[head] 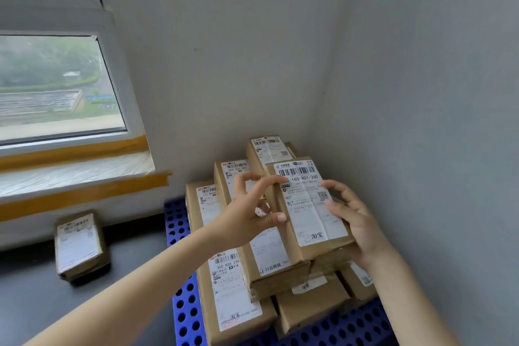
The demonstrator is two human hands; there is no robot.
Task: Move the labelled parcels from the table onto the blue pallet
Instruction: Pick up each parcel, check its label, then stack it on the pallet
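Observation:
A blue perforated pallet [185, 314] lies in the room's corner with several brown labelled parcels stacked on it. The topmost parcel [306, 205], with a white barcode label, sits on the stack. My right hand [356, 222] grips its right edge, fingers over the label and palm under the side. My left hand [250, 211] is at its left edge, thumb and fingertips touching the box with the fingers loosely spread. A longer parcel [230, 289] lies at the stack's left front.
One more labelled parcel [80, 246] stands alone on the dark floor to the left, under the window sill taped in orange [84, 177]. Grey walls close in the pallet at the back and on the right.

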